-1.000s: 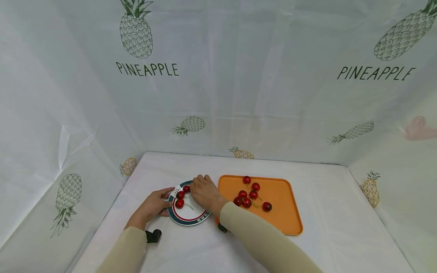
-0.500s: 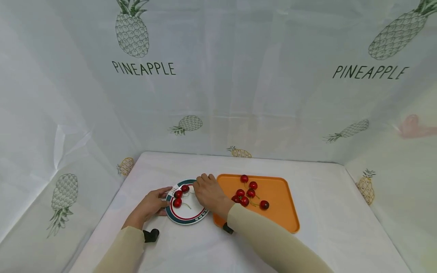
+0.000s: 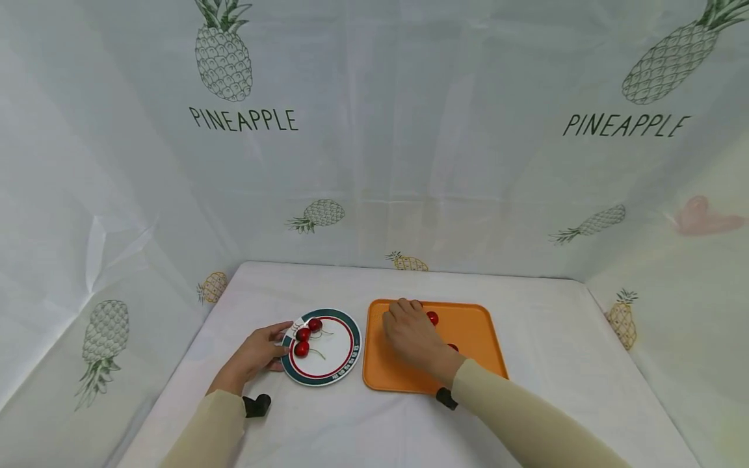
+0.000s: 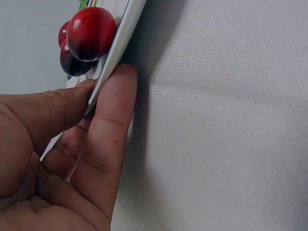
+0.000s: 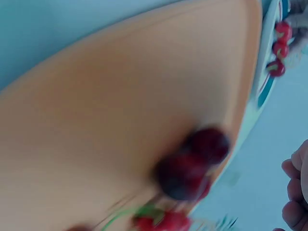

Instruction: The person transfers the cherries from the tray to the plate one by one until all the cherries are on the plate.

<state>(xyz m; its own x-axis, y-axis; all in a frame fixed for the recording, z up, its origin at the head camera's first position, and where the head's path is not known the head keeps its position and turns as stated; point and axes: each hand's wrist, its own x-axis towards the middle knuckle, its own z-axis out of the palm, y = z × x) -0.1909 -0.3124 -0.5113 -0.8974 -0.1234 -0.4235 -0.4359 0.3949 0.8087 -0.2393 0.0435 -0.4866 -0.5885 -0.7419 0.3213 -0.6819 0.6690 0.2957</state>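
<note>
My left hand [image 3: 257, 354] pinches the near left rim of a white plate [image 3: 339, 354] with a green border, thumb above and fingers below in the left wrist view. Several long-stemmed red cherries [image 3: 302, 349] lie on the plate's left side. Over the orange tray [image 3: 476, 338] hangs my right hand [image 3: 412, 335], knuckles up, hiding most of the tray's cherries. One cherry [image 3: 432, 318] shows past its fingers. In the blurred right wrist view, dark red cherries [image 5: 183, 173] lie near the tray's edge; the loosely bent fingers [image 5: 294, 214] show nothing between them.
The white-covered table [image 3: 538, 364] extends around the plate and tray. A narrow strip of cloth separates the two. A pineapple-printed sheet [image 3: 456, 182] hangs behind and along the sides.
My right hand has moved right, from the plate's right side to over the tray. The left hand still holds the plate, and its cherries look unmoved.
</note>
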